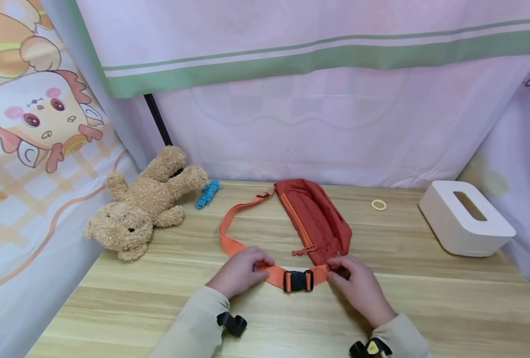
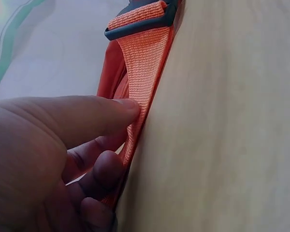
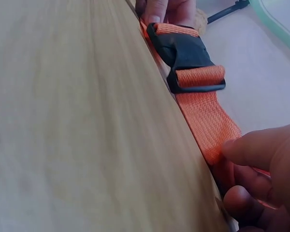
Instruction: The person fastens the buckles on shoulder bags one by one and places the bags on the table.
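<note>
Both hands sit at the table's (image 1: pixel 426 298) near edge, the left hand (image 1: pixel 240 271) pinching the orange strap (image 1: pixel 271 273) just left of the black buckle (image 1: pixel 298 281), the right hand (image 1: pixel 359 286) pinching it just right. Between them the buckle is clipped together, and the red bag (image 1: pixel 314 219) lies just beyond the right hand, its strap looping left toward the teddy (image 1: pixel 144 204)

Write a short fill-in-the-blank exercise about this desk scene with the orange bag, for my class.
1. Both hands pinch the strap on either side of the black ____.
2. The bear lies ____ of the bag.
3. The tissue box is coloured ____.
4. The buckle is ____, not undone.

Missing words: buckle; left; white; fastened
</note>
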Demonstrator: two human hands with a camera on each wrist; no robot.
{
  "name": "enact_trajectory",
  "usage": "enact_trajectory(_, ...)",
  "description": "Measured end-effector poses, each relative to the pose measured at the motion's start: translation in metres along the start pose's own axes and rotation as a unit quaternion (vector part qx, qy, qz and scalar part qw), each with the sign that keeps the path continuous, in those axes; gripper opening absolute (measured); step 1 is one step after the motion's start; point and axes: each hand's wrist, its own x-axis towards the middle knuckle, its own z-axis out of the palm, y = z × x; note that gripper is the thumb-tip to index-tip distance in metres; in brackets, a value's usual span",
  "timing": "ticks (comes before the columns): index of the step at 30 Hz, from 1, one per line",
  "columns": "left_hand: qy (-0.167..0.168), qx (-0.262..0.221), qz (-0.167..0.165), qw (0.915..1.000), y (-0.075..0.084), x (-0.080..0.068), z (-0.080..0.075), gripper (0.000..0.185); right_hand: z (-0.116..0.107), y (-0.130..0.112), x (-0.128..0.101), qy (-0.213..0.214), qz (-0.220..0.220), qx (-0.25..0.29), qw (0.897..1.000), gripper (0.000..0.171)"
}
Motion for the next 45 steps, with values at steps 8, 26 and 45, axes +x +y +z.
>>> enact_trajectory(8,0.013,0.013,-0.008,0.9998,-0.004,-0.001,-0.002,0.017,-0.009,-0.001,0.000,-0.013,0.039,-0.010,0.999,0.012)
enact_trajectory(26,0.019,0.014,-0.026,0.9994,-0.017,-0.005,-0.013,0.012,-0.010,0.001,0.000,-0.036,0.044,-0.016,0.998,0.014)
enact_trajectory(45,0.019,0.004,-0.023,0.9996,-0.021,-0.011,-0.011,0.016,-0.005,0.008,-0.007,-0.030,0.051,0.019,0.998,0.008)
